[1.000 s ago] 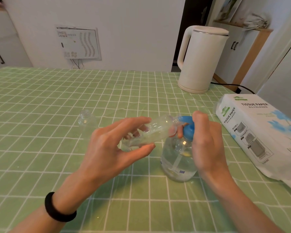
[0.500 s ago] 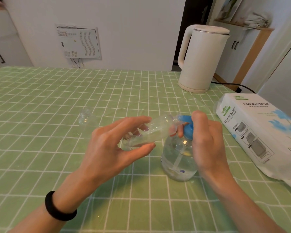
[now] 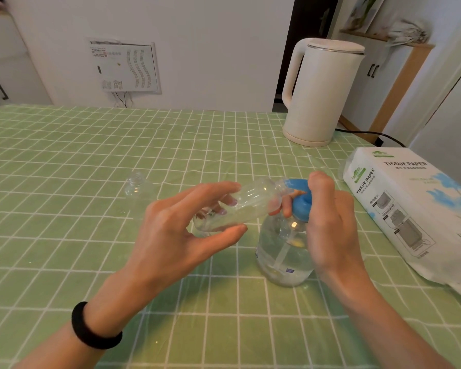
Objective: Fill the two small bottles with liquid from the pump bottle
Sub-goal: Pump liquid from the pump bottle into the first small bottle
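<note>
My left hand (image 3: 181, 230) holds a small clear bottle (image 3: 248, 203) tilted on its side, its mouth up against the blue nozzle of the pump bottle (image 3: 285, 251). A little pale liquid lies along the small bottle's lower side. My right hand (image 3: 330, 222) wraps the blue pump head (image 3: 301, 201), fingers curled round it from the right. The pump bottle stands upright on the green checked tablecloth (image 3: 64, 249) with liquid low inside. A second small clear bottle (image 3: 136, 186) stands upright and uncapped to the left, apart from both hands.
A white electric kettle (image 3: 322, 91) stands at the back right with its black cord (image 3: 370, 134) trailing right. A white tissue paper pack (image 3: 410, 214) lies close to the right of my right hand. A black band circles my left wrist.
Both hands stay on the bottles at the same spot. The pump head has come up slightly, showing more of the blue nozzle.
</note>
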`<control>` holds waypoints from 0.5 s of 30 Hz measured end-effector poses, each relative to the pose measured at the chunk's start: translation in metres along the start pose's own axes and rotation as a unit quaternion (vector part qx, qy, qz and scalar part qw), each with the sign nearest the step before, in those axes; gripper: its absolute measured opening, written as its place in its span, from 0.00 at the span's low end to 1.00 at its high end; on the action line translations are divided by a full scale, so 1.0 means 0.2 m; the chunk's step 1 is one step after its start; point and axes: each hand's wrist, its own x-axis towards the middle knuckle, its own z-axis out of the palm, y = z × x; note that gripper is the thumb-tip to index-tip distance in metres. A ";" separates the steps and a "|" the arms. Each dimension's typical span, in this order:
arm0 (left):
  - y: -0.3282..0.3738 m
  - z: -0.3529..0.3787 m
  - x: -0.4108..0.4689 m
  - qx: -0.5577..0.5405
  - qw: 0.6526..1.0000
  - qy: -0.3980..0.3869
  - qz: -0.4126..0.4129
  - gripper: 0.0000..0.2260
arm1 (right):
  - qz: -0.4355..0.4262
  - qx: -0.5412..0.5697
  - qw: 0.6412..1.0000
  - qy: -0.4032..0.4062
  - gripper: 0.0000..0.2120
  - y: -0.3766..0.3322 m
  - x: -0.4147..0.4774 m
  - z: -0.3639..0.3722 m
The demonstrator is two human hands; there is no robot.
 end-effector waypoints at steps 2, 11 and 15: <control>0.00 0.00 0.00 0.006 1.000 -0.002 0.003 0.23 | 0.000 0.001 1.000 0.000 0.26 0.00 0.00 0.00; 0.00 0.00 0.00 0.000 1.000 0.003 0.000 0.23 | 0.005 -0.004 1.000 0.004 0.31 0.00 -0.01 0.00; 0.00 0.00 0.00 0.001 1.000 0.002 0.004 0.23 | 0.000 -0.001 1.000 0.000 0.29 0.00 0.00 0.00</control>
